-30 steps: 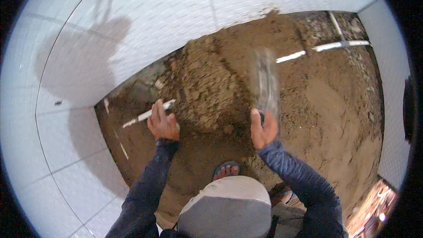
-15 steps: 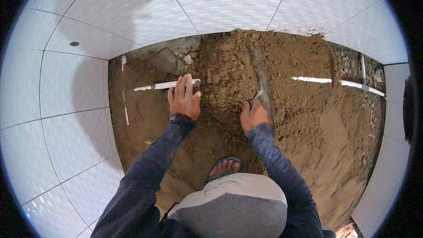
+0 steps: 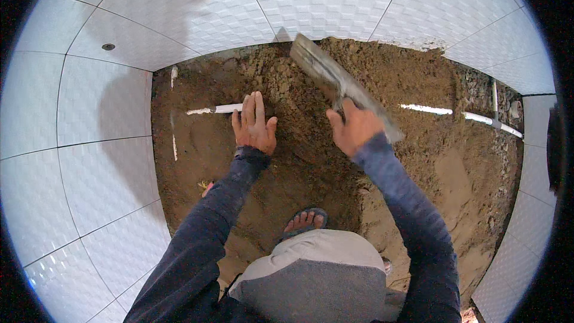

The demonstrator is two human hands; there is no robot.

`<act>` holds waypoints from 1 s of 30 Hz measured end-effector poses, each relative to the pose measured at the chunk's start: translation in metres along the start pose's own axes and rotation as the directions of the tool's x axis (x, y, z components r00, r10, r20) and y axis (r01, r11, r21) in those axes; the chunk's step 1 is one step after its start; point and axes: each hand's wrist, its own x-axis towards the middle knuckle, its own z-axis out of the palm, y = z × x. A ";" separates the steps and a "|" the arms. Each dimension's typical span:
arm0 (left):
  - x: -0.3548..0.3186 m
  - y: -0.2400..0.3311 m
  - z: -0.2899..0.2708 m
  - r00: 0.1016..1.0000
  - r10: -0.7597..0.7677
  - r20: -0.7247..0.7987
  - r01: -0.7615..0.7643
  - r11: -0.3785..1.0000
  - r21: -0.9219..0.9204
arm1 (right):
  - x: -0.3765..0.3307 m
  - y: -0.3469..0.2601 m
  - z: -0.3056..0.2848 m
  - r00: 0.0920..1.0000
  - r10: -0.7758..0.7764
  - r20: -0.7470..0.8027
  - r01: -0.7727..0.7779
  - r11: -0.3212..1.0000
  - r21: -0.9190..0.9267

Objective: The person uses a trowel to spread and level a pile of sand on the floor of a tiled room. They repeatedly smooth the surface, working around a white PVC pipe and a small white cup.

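I judge the long flat grey metal trowel [image 3: 341, 87], upper centre, stiff and light, gripped at its handle by my right hand [image 3: 354, 128]; left hand [image 3: 254, 124] lies flat, fingers spread, on loose damp brown sand [image 3: 299, 155].

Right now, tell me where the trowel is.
In the head view the trowel is right of centre, gripped in the right hand, its blade slanting up-left over the sand bed toward the white tiles.

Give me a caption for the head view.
Left hand flat on sandy mortar bed, right hand gripping trowel.
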 end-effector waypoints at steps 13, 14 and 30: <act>0.003 -0.003 0.007 1.000 0.025 0.006 -0.026 0.994 0.109 | 0.014 0.011 0.046 0.992 0.121 0.037 -0.123 0.989 0.078; 0.002 -0.005 0.010 0.999 0.035 0.012 -0.037 0.990 0.137 | 0.019 0.022 0.040 0.987 0.157 0.037 -0.159 0.983 0.090; 0.008 0.009 0.002 0.998 0.057 -0.003 -0.056 0.997 0.056 | -0.172 0.254 0.052 0.773 0.558 -0.302 -0.430 0.811 0.397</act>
